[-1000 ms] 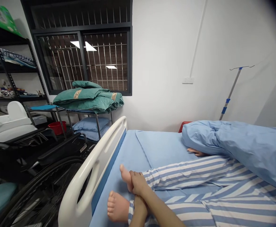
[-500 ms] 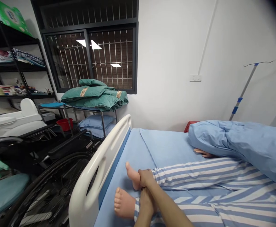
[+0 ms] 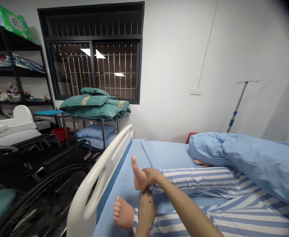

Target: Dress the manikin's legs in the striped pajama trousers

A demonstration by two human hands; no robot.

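Observation:
A figure, which looks like a manikin, lies on the bed in striped trousers. My right hand is wrapped over the ankle of the far leg, just behind its bare foot. From below, my left hand holds the same ankle at the trouser cuff; its fingertips are hidden beneath the leg and my right hand. This foot points upward, raised off the sheet. Beside my left wrist rests the near foot, toes toward the bed's end. My left forearm crosses over the near trouser leg.
A white bed rail closes the foot end. Beyond it stand a wheelchair and a rack with green quilts. A blue quilt covers the upper body; one hand shows beneath it. An IV pole stands behind.
The far foot has risen and tipped more upright, with both my hands on its ankle. The near foot stays on the bed. The view has shifted slightly.

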